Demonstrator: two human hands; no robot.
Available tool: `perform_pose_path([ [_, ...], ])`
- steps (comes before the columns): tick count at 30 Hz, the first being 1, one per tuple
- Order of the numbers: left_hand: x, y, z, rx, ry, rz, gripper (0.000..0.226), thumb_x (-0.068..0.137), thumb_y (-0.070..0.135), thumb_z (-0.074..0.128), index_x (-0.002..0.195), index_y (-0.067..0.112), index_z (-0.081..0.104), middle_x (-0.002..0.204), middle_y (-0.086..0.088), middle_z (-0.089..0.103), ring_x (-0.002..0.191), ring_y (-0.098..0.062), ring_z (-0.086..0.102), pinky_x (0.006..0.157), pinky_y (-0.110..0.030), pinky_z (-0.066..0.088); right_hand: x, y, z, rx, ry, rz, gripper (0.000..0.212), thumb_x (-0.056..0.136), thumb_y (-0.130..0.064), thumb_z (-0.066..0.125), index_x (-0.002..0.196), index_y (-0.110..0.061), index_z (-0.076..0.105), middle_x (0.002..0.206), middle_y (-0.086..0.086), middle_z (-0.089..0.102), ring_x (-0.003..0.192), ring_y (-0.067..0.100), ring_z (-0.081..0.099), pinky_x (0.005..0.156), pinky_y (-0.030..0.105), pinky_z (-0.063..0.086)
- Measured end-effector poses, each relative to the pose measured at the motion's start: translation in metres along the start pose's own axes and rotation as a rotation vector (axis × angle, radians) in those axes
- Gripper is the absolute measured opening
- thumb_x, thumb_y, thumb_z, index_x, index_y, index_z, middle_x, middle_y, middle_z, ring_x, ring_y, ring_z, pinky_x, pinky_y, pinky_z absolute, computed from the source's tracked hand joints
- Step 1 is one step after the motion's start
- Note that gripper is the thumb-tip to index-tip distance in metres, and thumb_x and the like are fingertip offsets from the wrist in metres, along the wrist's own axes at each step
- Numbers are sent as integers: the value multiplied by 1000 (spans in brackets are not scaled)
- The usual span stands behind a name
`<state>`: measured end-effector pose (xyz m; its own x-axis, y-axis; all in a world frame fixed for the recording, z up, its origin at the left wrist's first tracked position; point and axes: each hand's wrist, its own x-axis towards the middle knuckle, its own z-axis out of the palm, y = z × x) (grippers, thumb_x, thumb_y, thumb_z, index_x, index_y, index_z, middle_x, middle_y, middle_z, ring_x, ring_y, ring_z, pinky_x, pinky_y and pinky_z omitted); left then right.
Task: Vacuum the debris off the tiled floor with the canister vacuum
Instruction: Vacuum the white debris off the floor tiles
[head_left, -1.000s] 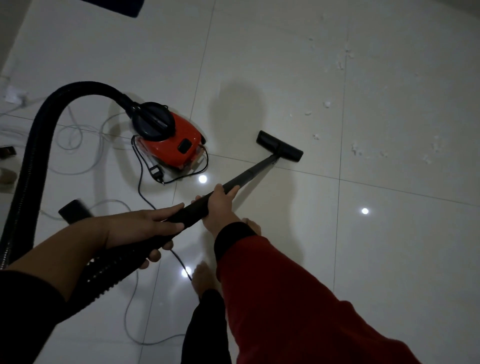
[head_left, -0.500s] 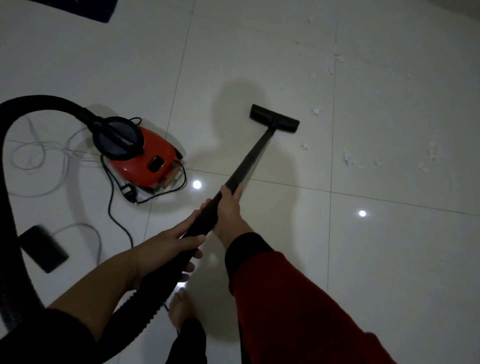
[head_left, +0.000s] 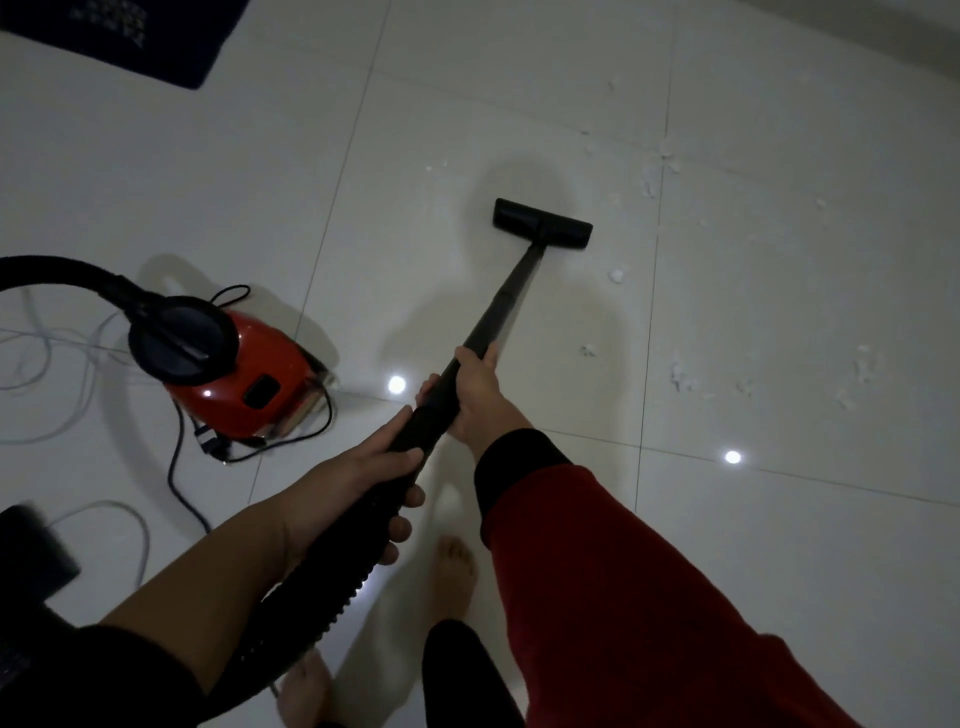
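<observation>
Black wand (head_left: 511, 299) gripped by both hands, left hand (head_left: 363, 473) near, right hand (head_left: 475, 392) farther; floor head (head_left: 542, 224) flat on tiles (white debris (head_left: 616, 274) to its right).

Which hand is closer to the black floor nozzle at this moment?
The right hand. It grips the wand farther up, toward the floor nozzle. The left hand holds the hose end lower down, behind the right one and farther from the nozzle.

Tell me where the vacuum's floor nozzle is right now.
In the head view the floor nozzle lies flat on the tiled floor, upper centre, at the wand's far end, with white debris just to its right.
</observation>
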<state>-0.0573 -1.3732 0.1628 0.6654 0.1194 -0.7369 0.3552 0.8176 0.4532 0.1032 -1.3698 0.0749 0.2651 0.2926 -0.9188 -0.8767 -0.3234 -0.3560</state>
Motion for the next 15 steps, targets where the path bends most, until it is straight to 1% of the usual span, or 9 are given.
perform_pose_path([
  [4, 25, 31, 15, 27, 11, 38, 50, 85, 29, 59, 118, 64, 48, 74, -7, 55, 51, -17, 54, 47, -28, 48, 7, -33, 0, -21, -74, -32, 60, 98, -27, 47, 142, -55, 16, 77, 11, 53, 43, 17, 57, 46, 28, 51],
  [6, 36, 45, 22, 48, 24, 41, 50, 90, 26, 55, 119, 65, 46, 75, -8, 54, 50, -17, 55, 47, -28, 49, 9, -43, 1, -93, -92, -52, 60, 98, -30, 47, 143, -55, 15, 85, 7, 56, 51, 15, 61, 47, 27, 53],
  [8, 48, 57, 28, 55, 26, 37, 49, 92, 25, 53, 122, 63, 45, 73, -7, 54, 50, -17, 55, 47, -28, 49, 12, -57, 3, -141, -89, -53, 59, 98, -32, 45, 143, -54, 15, 88, 3, 56, 59, 15, 59, 47, 25, 53],
  [11, 67, 75, 36, 19, 24, 28, 49, 92, 25, 53, 123, 62, 45, 70, -6, 56, 49, -17, 55, 48, -28, 49, 22, -88, 10, -177, -67, -50, 58, 99, -30, 42, 144, -53, 14, 87, 4, 54, 60, 16, 55, 47, 26, 52],
  [13, 83, 88, 40, 0, 18, 28, 48, 93, 26, 53, 123, 62, 44, 69, -6, 56, 49, -17, 55, 48, -29, 49, 30, -108, 15, -195, -59, -57, 57, 100, -30, 40, 145, -52, 13, 90, 4, 52, 63, 17, 54, 50, 29, 50],
  [15, 98, 102, 43, 0, 12, 28, 48, 93, 26, 52, 124, 62, 43, 71, -7, 55, 50, -17, 55, 48, -29, 49, 39, -126, 18, -204, -57, -67, 58, 100, -29, 39, 146, -51, 11, 88, 5, 51, 62, 17, 53, 51, 31, 49],
])
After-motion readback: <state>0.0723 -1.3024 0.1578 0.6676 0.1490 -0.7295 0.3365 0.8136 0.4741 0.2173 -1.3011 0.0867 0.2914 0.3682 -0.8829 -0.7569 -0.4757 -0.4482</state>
